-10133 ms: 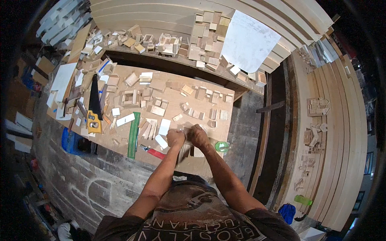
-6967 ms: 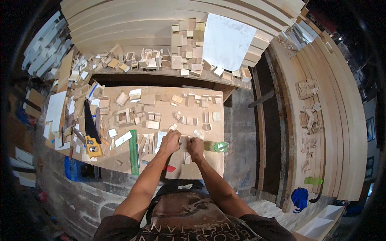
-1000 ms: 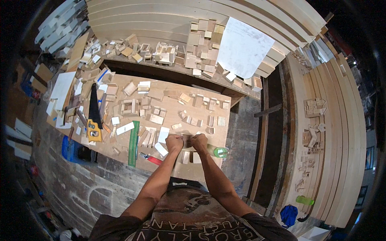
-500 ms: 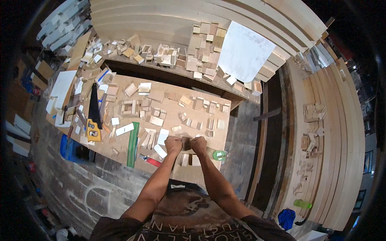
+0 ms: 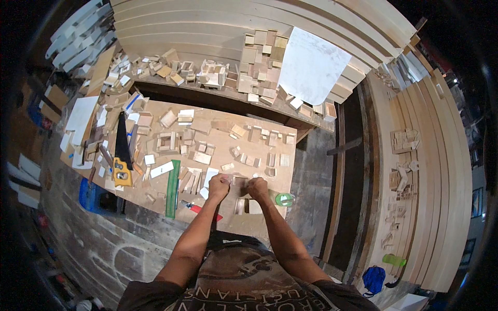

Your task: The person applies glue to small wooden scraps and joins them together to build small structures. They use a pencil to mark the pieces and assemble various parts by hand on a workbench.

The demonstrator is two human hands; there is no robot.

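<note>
Over the near edge of the wooden worktable (image 5: 236,224), both of my hands are closed. A small brown wooden block (image 5: 239,182) sits between them, against the fingers of my right hand (image 5: 257,188), which grips it. My left hand (image 5: 219,187) is pinched a little to the left of the block; what it holds, if anything, is hidden. Just below my right hand lies an open small wooden box (image 5: 252,206). A white sheet piece (image 5: 210,175) rests beside my left hand, and a red-handled tool (image 5: 203,211) lies by my left forearm.
A green transparent container (image 5: 284,199) stands right of my right hand. Leftward lie a green ruler-like strip (image 5: 173,189) and a handsaw with yellow handle (image 5: 122,166). Several small wooden assemblies (image 5: 168,141) cover the table. Beyond it, a shelf holds more wooden pieces (image 5: 215,72) and a white board (image 5: 314,65).
My left hand has shifted slightly left, widening the space between it and the wooden block. My right hand stays almost in place. The view has moved slightly.
</note>
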